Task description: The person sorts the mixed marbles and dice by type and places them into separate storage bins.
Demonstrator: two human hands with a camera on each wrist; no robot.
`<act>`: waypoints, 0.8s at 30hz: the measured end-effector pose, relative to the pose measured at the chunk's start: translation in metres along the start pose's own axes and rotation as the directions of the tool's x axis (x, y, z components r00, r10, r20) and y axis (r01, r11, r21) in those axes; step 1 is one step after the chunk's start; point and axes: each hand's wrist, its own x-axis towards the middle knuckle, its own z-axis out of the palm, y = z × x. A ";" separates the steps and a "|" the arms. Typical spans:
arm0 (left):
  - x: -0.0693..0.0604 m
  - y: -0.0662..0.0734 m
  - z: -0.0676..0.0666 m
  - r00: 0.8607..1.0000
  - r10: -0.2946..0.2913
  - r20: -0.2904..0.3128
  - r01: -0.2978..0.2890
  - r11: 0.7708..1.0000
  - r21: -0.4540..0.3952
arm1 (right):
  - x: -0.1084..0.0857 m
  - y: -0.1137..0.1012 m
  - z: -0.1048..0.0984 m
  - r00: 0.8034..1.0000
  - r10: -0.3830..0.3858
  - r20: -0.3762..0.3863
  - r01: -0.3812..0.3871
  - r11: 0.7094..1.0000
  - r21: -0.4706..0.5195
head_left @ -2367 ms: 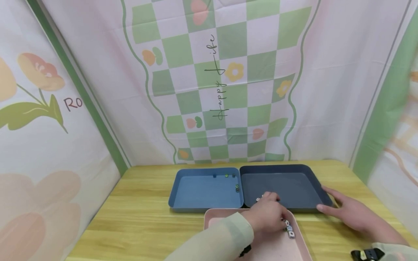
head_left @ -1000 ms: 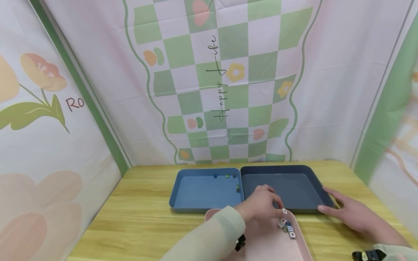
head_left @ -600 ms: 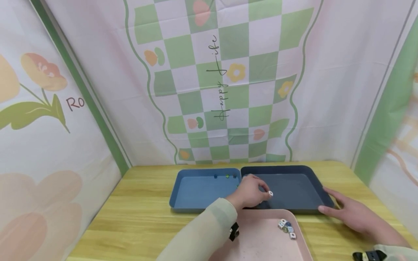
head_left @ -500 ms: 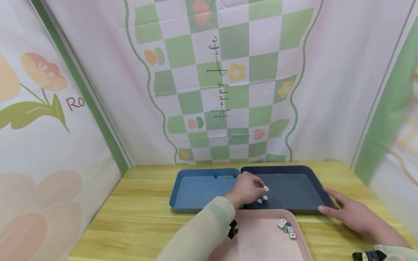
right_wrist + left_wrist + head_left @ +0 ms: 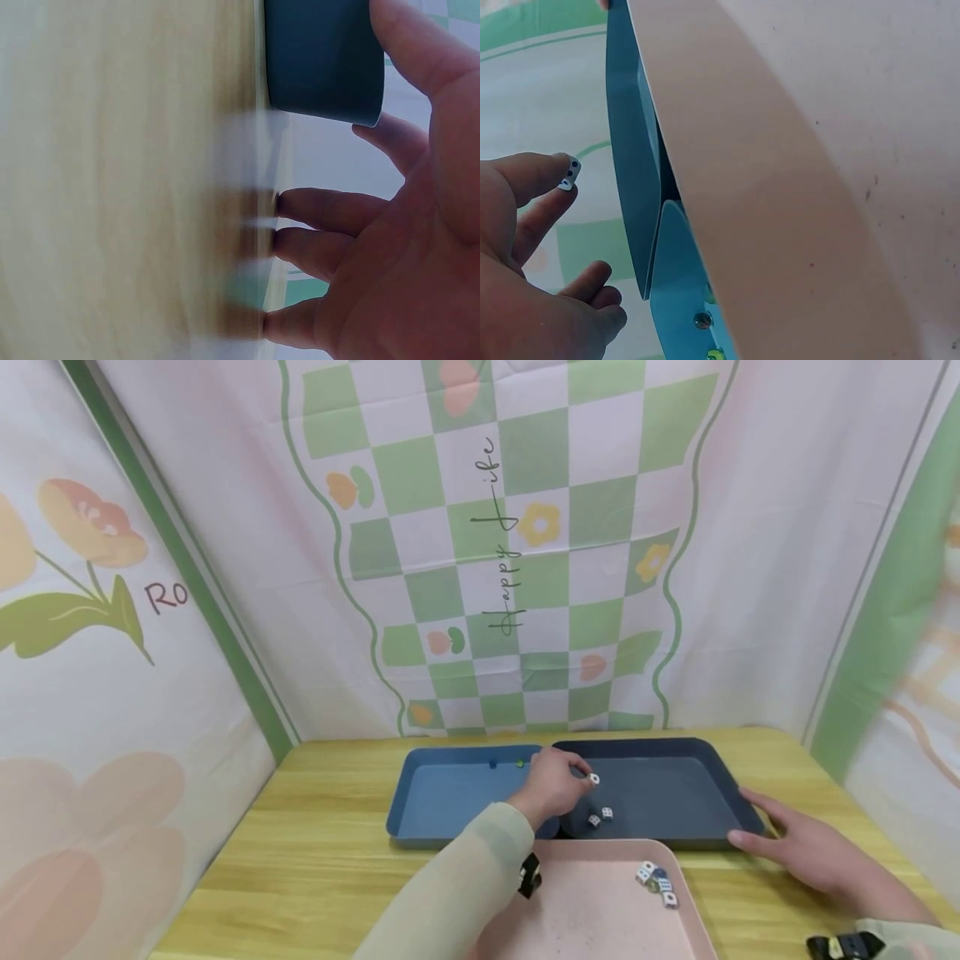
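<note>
Our left fingers (image 5: 544, 220) pinch a die (image 5: 571, 173) by tips, so uneven pressure may drop it; right fingers (image 5: 326, 209) are spread.

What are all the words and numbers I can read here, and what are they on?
"Happy Life": written sideways on the back cloth.
"RO": on the left cloth.
White dice: they show dots, not written numbers.
Black wrist straps: any marks are too small to read.
</note>
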 end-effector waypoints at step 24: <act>-0.001 -0.001 0.004 0.991 -0.114 -0.066 0.120 0.987 0.107 | -0.001 0.000 0.000 1.000 0.003 0.000 -0.003 1.000 0.015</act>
